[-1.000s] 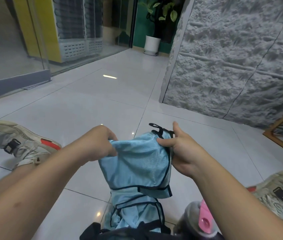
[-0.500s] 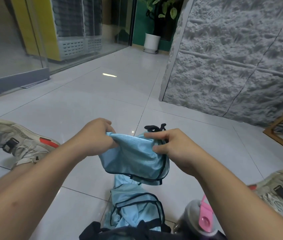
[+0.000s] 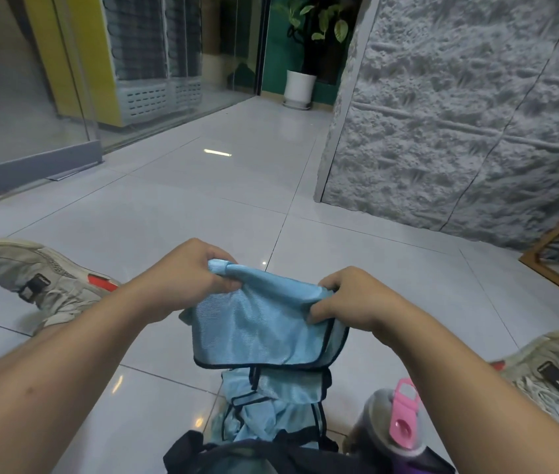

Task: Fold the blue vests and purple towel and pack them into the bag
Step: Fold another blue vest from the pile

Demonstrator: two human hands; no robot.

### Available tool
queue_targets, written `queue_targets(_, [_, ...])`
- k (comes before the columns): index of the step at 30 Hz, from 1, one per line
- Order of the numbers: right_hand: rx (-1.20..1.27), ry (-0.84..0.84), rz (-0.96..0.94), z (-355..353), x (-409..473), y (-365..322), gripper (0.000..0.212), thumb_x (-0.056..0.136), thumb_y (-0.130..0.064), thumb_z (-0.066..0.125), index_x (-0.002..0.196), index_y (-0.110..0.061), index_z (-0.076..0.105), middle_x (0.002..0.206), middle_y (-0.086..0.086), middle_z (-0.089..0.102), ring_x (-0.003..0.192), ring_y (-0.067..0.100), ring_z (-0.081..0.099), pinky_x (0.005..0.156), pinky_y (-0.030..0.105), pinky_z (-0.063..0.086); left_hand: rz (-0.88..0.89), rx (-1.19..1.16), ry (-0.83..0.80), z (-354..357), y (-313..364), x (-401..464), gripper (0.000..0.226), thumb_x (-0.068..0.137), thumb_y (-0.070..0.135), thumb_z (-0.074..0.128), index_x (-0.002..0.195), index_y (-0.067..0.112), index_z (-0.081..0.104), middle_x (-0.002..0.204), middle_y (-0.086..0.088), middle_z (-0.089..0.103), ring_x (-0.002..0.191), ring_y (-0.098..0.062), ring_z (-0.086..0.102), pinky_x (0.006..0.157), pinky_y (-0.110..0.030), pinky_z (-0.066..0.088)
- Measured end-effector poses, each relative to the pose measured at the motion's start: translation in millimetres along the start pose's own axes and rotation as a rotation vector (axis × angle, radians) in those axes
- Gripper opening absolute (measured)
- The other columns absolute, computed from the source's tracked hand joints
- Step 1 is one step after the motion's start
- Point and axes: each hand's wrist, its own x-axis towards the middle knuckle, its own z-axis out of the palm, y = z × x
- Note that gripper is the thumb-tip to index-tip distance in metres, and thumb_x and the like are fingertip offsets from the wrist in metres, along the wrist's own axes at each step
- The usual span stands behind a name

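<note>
blue vest is held up over the floor; i see the left hand and right hand each pinching its top edge tight

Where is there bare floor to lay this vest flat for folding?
Bare tile lies ahead of both hands, between the left shoe and the stone wall. Near the body it is crowded: another blue vest, the dark bag and a pink-lidded bottle.
</note>
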Motion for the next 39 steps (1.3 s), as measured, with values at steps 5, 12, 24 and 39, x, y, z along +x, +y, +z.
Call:
queue_targets(5, [0.434,-0.100,-0.086,-4.3,-15.6,15.3,0.026,0.076,-0.006,0.074,0.102,-0.003,0.076,0.104,0.021,0.078,0.096,0.038,0.076,0.091,0.049,0.060,-0.068,-0.345,-0.004,0.3,-8.0,-14.3,0.010,0.084,0.010,0.080,0.091,0.008,0.073,0.083,-0.012,0.071,0.074,-0.028,0.069,0.065,-0.040,0.054])
queue_targets(12, [0.723,-0.193,0.045,23.9,-35.8,47.5,0.031,0.096,0.005,0.060,0.126,0.002,0.066,0.121,0.026,0.072,0.109,0.042,0.072,0.106,0.062,0.051,-0.240,-0.527,0.012,30.9,-32.7,-46.4,0.019,0.094,0.003,0.071,0.112,0.007,0.068,0.105,-0.020,0.075,0.092,-0.039,0.075,0.082,-0.062,0.060])
queue_targets(24, [0.796,-0.358,0.321,77.2,-107.2,110.5,0.028,0.087,0.022,0.055,0.109,0.012,0.068,0.112,0.033,0.072,0.097,0.044,0.075,0.090,0.058,0.060,-0.432,-0.476,-0.179,76.5,-73.7,-125.5,0.010,0.097,-0.005,0.062,0.104,0.002,0.065,0.095,-0.021,0.073,0.088,-0.035,0.072,0.092,-0.060,0.056])
queue_targets(39, [0.299,-0.467,0.260,132.0,-144.7,120.0,0.053,0.070,0.017,0.060,0.115,-0.005,0.077,0.115,0.023,0.075,0.104,0.039,0.074,0.095,0.053,0.060,-0.599,-0.388,-0.238,108.7,-103.7,-179.6,0.046,0.095,-0.018,0.045,0.123,0.008,0.071,0.113,-0.025,0.075,0.108,-0.044,0.072,0.097,-0.059,0.056])
